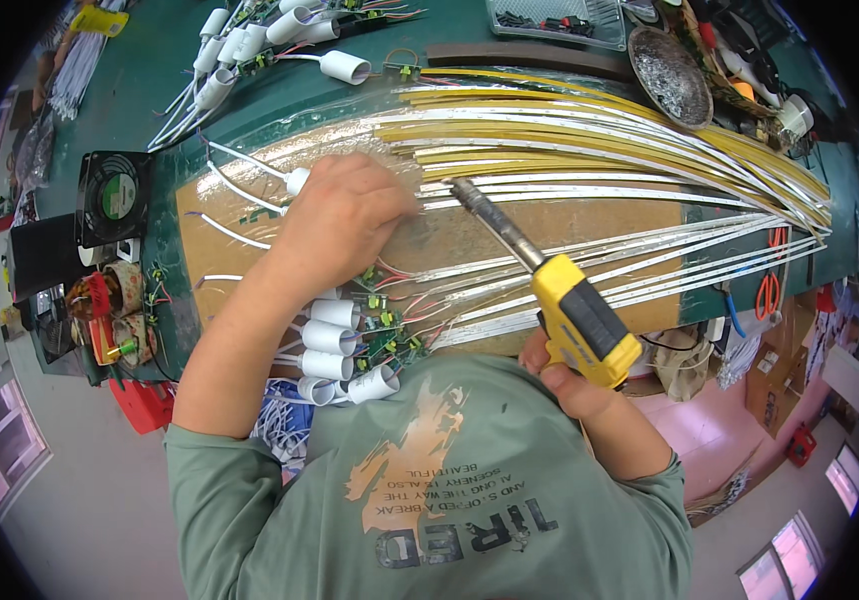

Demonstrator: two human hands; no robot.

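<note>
My right hand (571, 380) grips a yellow and black soldering gun (589, 320), its metal barrel pointing up and left. The barrel's tip is near the ends of several white LED strips (589, 190). My left hand (349, 215) is closed, with its fingers bent down beside the tip. What it pinches is hidden under the fingers. Touching or just beside that hand is a white plastic cylinder (296, 181) with a white cable. Nearer my body lie several white cylinders (329, 337) with green circuit boards (389, 345), wired to more strips (569, 285).
A brown board (539, 240) lies on the green table. Yellow and white strips (509, 135) fan across the back right. Further off are more white cylinders (284, 25), a clear tray (559, 25) and a metal dish (669, 80). A black fan (114, 200) stands left; orange-handled scissors (769, 290) lie right.
</note>
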